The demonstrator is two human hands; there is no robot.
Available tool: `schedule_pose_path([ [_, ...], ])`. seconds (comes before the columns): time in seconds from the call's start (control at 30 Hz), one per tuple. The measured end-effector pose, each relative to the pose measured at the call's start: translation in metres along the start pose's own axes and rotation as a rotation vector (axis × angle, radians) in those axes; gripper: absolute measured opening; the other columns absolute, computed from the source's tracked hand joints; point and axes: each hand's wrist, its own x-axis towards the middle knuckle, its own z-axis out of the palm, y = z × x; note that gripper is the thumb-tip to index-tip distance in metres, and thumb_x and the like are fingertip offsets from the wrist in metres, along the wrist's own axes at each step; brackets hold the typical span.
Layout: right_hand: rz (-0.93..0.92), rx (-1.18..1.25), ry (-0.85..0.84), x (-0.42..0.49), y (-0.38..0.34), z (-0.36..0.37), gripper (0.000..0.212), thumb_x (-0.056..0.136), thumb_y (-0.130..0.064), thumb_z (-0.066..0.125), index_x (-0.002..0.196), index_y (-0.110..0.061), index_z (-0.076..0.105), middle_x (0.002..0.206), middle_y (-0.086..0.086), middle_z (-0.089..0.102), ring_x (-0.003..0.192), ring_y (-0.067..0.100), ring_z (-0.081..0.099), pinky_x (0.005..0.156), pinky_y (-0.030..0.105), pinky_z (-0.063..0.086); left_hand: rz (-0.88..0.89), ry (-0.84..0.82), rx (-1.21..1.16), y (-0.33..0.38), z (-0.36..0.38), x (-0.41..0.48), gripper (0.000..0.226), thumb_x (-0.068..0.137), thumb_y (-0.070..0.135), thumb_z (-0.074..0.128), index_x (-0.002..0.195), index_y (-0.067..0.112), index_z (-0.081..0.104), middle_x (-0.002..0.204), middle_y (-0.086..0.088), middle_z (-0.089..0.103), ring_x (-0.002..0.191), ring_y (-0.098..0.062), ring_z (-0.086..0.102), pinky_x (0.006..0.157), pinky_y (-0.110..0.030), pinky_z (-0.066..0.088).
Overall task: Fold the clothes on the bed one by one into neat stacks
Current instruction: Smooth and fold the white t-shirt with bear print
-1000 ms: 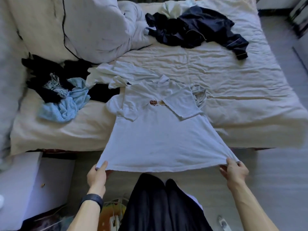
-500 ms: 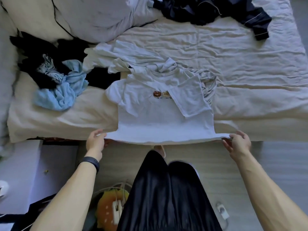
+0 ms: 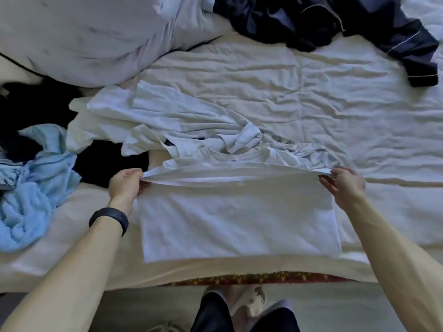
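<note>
Head view, folded shirt [image 3: 239,224], pale garment [image 3: 167,116] bunched against it, blue cloth [image 3: 31,200] left

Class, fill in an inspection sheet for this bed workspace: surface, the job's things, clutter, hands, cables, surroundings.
Surface: bed sheet, cream and creased.
Job's things: white T-shirt near the bed's edge, hem brought up towards the collar; pale garments, blue garment, navy garment and black clothes lie unfolded.
Clutter: duvet bunched at the far left.
Hands: left hand and right hand each pinch a hem corner of the T-shirt.
Cables: nothing seen.
Surroundings: floor; slippers on the person's feet.
</note>
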Motion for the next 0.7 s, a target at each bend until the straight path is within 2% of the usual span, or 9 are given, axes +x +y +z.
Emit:
schedule_pose_path([
  [0.1, 0.023, -0.063, 0.062, 0.042, 0.016, 0.034, 0.021, 0.094, 0.007, 0.052, 0.093, -0.013, 0.058, 0.111, 0.019, 0.057, 0.078, 0.022, 0.063, 0.054, 0.026, 0.06, 0.004, 0.036, 0.123, -0.009, 0.026, 0.041, 0.017, 0.082, 0.027, 0.065, 0.096, 0.023, 0.073, 0.095, -0.007, 0.072, 0.089, -0.034, 0.07, 0.076, -0.039, 0.057],
  [0.17, 0.029, -0.053, 0.043, 0.059, 0.027, 0.045, 0.023, 0.096, 0.005, 0.053, 0.113, -0.011, 0.056, 0.097, 0.018, 0.059, 0.07, 0.019, 0.061, 0.051, 0.021, 0.056, 0.033, 0.05, 0.2, -0.019, 0.039, 0.052, 0.022, 0.083, 0.032, 0.062, 0.101, 0.021, 0.071, 0.101, -0.007, 0.069, 0.097, -0.034, 0.066, 0.084, -0.038, 0.054],
  [0.27, -0.027, -0.201, -0.045, 0.063, 0.033, 0.043, 0.046, 0.094, 0.002, 0.056, 0.138, -0.01, 0.049, 0.085, 0.012, 0.059, 0.061, 0.015, 0.058, 0.052, 0.022, 0.049, 0.075, 0.0, 0.214, -0.027, 0.052, 0.042, 0.038, 0.09, 0.036, 0.06, 0.124, 0.018, 0.06, 0.115, -0.008, 0.063, 0.108, -0.031, 0.06, 0.088, -0.037, 0.047],
  [0.33, -0.235, -0.618, -0.024, 0.065, 0.034, 0.034, 0.061, 0.086, 0.002, 0.058, 0.144, -0.017, 0.051, 0.11, 0.014, 0.065, 0.086, 0.021, 0.065, 0.077, 0.034, 0.054, 0.224, -0.065, 0.276, -0.03, 0.052, 0.029, 0.057, 0.087, 0.031, 0.067, 0.14, 0.024, 0.046, 0.122, -0.006, 0.057, 0.11, -0.027, 0.056, 0.094, -0.039, 0.045],
  [0.4, -0.49, -0.97, -0.064, 0.062, 0.034, 0.026, 0.063, 0.086, -0.006, 0.063, 0.145, -0.024, 0.048, 0.132, 0.017, 0.056, 0.115, 0.033, 0.058, 0.101, 0.043, 0.048, 0.527, -0.102, 0.565, -0.033, 0.049, 0.017, 0.075, 0.078, 0.014, 0.072, 0.145, 0.025, 0.039, 0.121, -0.008, 0.05, 0.106, -0.028, 0.052, 0.091, -0.041, 0.045],
  [0.47, -0.684, -1.105, -0.164, 0.062, 0.034, 0.022, 0.057, 0.087, -0.013, 0.069, 0.14, -0.025, 0.053, 0.138, 0.016, 0.049, 0.119, 0.038, 0.056, 0.105, 0.05, 0.046, 0.811, -0.048, 0.901, -0.037, 0.05, 0.013, 0.078, 0.07, 0.004, 0.073, 0.14, 0.024, 0.046, 0.121, -0.012, 0.048, 0.104, -0.036, 0.051, 0.083, -0.048, 0.047],
  [0.53, -0.864, -1.268, -0.233, 0.064, 0.035, 0.022, 0.041, 0.085, -0.013, 0.074, 0.124, -0.021, 0.066, 0.136, 0.013, 0.052, 0.118, 0.038, 0.054, 0.102, 0.051, 0.045, 1.0, 0.023, 1.107, -0.035, 0.053, 0.015, 0.066, 0.069, 0.006, 0.075, 0.131, 0.022, 0.058, 0.123, -0.011, 0.054, 0.102, -0.037, 0.056, 0.079, -0.049, 0.045],
  [0.63, -1.014, -1.335, -0.215, 0.076, 0.035, 0.022, 0.014, 0.091, -0.02, 0.069, 0.104, -0.016, 0.073, 0.127, 0.014, 0.061, 0.12, 0.042, 0.054, 0.095, 0.051, 0.044, 1.148, 0.117, 1.169, -0.028, 0.057, 0.024, 0.023, 0.085, 0.022, 0.064, 0.107, 0.018, 0.07, 0.108, -0.006, 0.066, 0.098, -0.032, 0.061, 0.08, -0.045, 0.042],
  [0.7, -1.0, -1.347, -0.202, 0.08, 0.034, 0.023, 0.03, 0.092, -0.034, 0.053, 0.105, -0.014, 0.073, 0.123, 0.013, 0.065, 0.119, 0.042, 0.054, 0.094, 0.051, 0.043, 1.136, 0.179, 1.112, -0.02, 0.06, 0.029, 0.025, 0.096, 0.032, 0.054, 0.087, 0.016, 0.072, 0.089, -0.003, 0.069, 0.087, -0.031, 0.061, 0.074, -0.042, 0.04],
])
